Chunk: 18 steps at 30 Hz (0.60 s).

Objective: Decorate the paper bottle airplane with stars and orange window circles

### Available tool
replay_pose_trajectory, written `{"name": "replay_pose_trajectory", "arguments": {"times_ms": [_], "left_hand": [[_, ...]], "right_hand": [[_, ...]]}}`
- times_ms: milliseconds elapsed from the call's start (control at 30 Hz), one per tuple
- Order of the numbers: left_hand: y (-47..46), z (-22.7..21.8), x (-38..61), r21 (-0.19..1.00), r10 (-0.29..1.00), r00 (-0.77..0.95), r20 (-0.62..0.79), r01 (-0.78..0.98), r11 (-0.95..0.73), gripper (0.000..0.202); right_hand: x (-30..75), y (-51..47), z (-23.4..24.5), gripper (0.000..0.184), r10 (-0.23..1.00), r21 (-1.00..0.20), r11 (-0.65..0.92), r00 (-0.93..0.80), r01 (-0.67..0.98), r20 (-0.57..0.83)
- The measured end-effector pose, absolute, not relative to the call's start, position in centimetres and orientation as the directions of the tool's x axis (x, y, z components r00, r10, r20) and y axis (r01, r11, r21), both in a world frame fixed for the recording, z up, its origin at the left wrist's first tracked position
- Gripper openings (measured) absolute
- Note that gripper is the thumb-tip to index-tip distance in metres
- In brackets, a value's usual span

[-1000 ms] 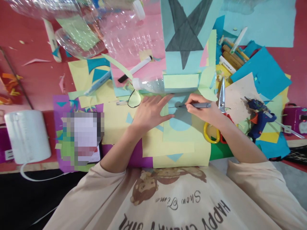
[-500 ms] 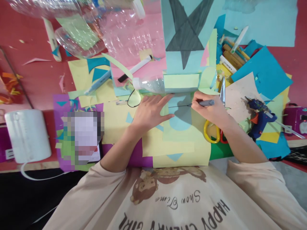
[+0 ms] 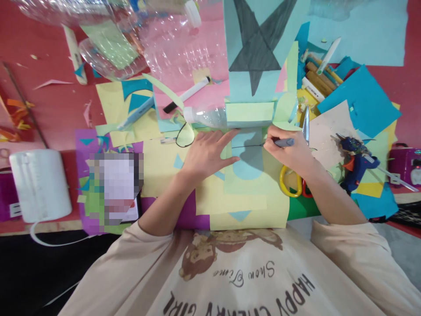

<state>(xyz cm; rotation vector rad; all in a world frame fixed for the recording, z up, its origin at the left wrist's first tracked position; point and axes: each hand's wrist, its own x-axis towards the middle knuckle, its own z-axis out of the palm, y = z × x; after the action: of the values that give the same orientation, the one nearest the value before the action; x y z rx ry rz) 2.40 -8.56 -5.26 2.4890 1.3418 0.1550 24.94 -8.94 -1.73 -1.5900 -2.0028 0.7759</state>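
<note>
My left hand (image 3: 208, 152) lies flat with fingers spread on a pale green paper sheet (image 3: 253, 182), pressing it down beside a light blue cut-out shape (image 3: 247, 164). My right hand (image 3: 291, 151) is closed around a grey pen (image 3: 283, 142), whose tip touches the blue shape at the right end of a thin drawn line. Just beyond the hands lies a small plastic bottle (image 3: 205, 116) wrapped with a pale green paper band (image 3: 250, 112).
Yellow-handled scissors (image 3: 297, 169) lie under my right wrist, a blue glue gun (image 3: 357, 160) to the right. A black-and-white marker (image 3: 187, 94), large clear plastic bottles (image 3: 164, 39), a dark star drawing (image 3: 258, 41), coloured paper sheets and a white roll (image 3: 39, 184) surround the spot.
My right hand has slid the pen to the right along the blue shape, leaving a drawn line behind it. My left hand has stayed pressed flat.
</note>
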Motion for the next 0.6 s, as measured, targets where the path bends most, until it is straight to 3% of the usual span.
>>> {"name": "replay_pose_trajectory", "arguments": {"times_ms": [167, 400, 600], "left_hand": [[-8.6, -5.2, 2.4, 0.325, 0.832, 0.552, -0.056, 0.798, -0.508, 0.063], [-8.6, -5.3, 2.4, 0.296, 0.832, 0.552, -0.055, 0.805, -0.514, 0.066], [-8.7, -5.7, 2.5, 0.287, 0.838, 0.545, -0.022, 0.807, -0.517, 0.068]], "right_hand": [[25.2, -9.0, -1.8, 0.018, 0.972, -0.675, 0.197, -0.231, 0.711, 0.040], [25.9, -9.6, -0.5, 0.023, 0.886, -0.674, 0.463, -0.324, 0.576, 0.332], [26.5, -10.0, 0.9, 0.024, 0.906, -0.731, 0.417, -0.307, 0.541, 0.290]]}}
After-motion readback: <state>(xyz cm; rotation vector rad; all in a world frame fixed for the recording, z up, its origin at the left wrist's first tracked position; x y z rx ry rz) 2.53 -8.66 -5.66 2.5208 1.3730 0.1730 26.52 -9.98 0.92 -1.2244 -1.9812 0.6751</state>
